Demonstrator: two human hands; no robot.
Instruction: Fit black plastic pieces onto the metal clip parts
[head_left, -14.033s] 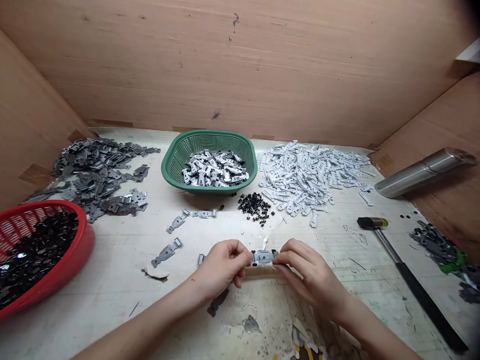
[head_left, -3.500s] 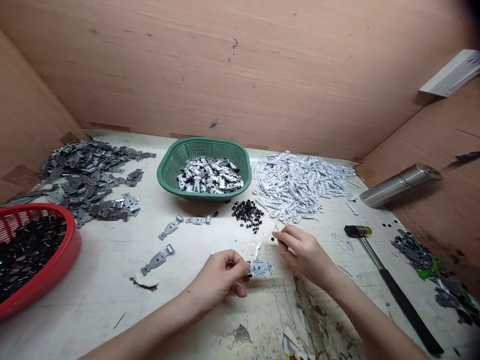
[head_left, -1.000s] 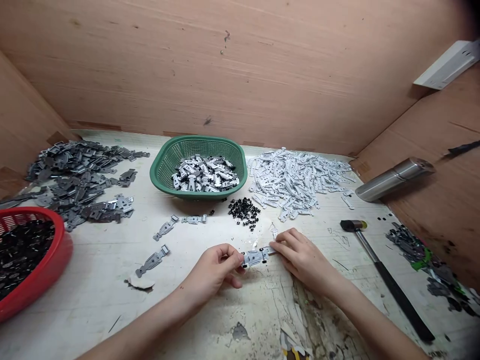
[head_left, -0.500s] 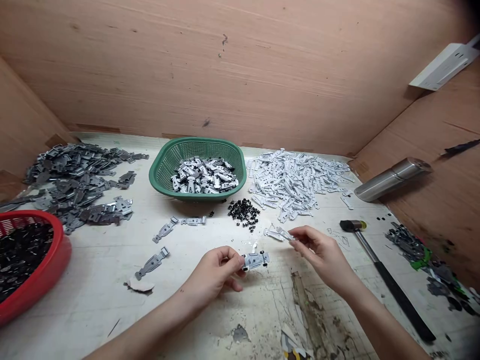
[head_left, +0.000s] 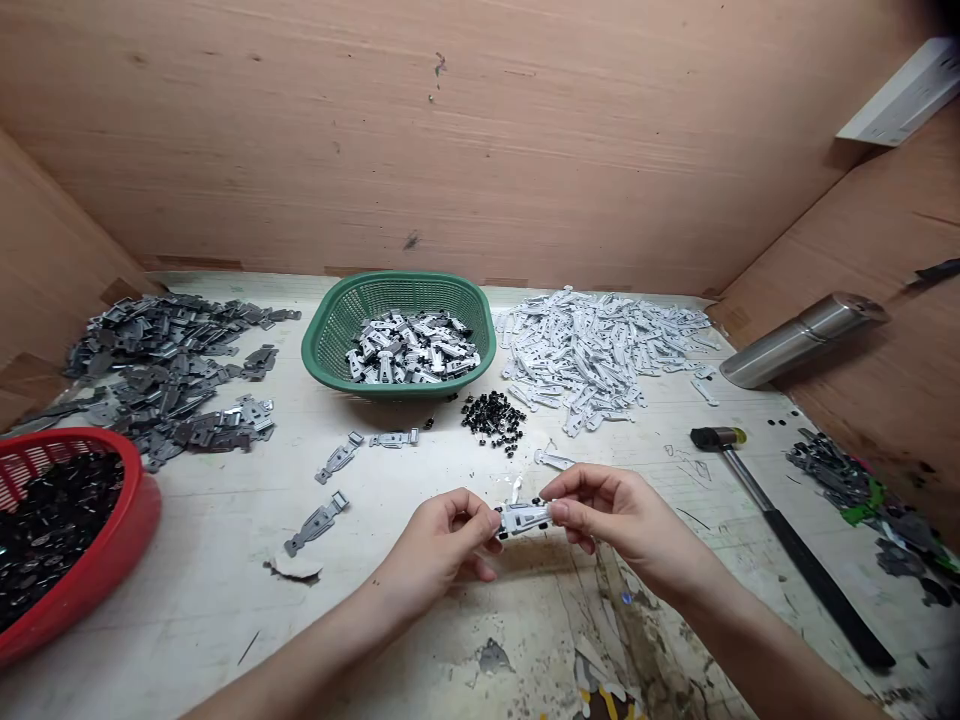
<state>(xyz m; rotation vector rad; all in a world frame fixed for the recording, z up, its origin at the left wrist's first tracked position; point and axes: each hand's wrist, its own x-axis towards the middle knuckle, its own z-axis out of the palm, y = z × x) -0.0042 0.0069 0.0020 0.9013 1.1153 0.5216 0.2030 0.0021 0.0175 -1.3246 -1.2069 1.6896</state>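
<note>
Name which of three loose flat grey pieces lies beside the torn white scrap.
The frontmost flat grey piece, behind the torn white scrap; the other two lie farther back.

Smooth, shiny metal cylinder (head_left: 804, 342)

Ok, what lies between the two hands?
The head view shows a grey-and-white wheeled part, held by the left hand and right hand at opposite ends.

Left fingers (head_left: 480, 524), right fingers (head_left: 571, 512) pinching wheeled piece (head_left: 521, 518) between them; green basket (head_left: 397, 391) beyond.
</note>
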